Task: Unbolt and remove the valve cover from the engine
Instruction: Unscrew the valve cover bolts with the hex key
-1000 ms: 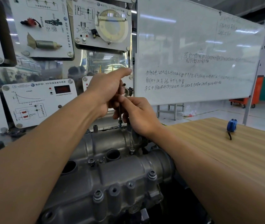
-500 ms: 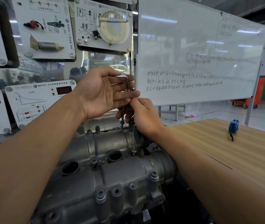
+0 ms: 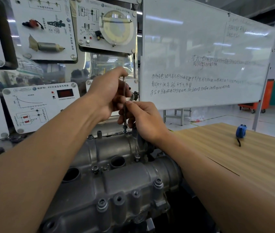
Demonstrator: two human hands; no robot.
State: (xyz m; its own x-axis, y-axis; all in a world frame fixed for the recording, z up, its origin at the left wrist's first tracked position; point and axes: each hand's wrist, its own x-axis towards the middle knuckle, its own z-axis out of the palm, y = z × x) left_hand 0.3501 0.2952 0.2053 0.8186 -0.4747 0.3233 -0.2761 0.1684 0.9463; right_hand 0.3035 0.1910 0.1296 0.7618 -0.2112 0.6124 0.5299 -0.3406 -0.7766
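1. Sensor panels (image 3: 41, 106), left wall: white boards, printed diagrams, red readouts.
2. Valve cover (image 3: 99, 190), below my forearms, seated on the engine: cast grey metal, matte, ribbed and lobed, with 2 round wells open on top. Several flanged bolts show along its edges, so I judge it not yet free. Likely heavy for its size, rigid, perhaps oily. Best lifted level, both hands under its long edges, once loose.
3. Left hand (image 3: 110, 93): fingers curled round the top of the key, thumb and forefinger uppermost.
4. Key (image 3: 124, 105): thin dark steel rod, upright over the cover's far right corner. Slim and smooth, apt to slip.
5. Bolt (image 3: 125, 127): small flanged head at the key's foot, apparently raised above its boss. Whether the tip sits fully in it, I cannot tell.
6. Right hand (image 3: 145, 123): thumb and forefinger pinch the key's shaft mid-length, other fingers curled beneath.
7. Whiteboard (image 3: 209, 47): glossy, handwritten lines.
8. Tabletop (image 3: 234, 165): pale wood grain, flat.
9. Tape measure (image 3: 240, 131): blue, near the tabletop's far edge, strap trailing.
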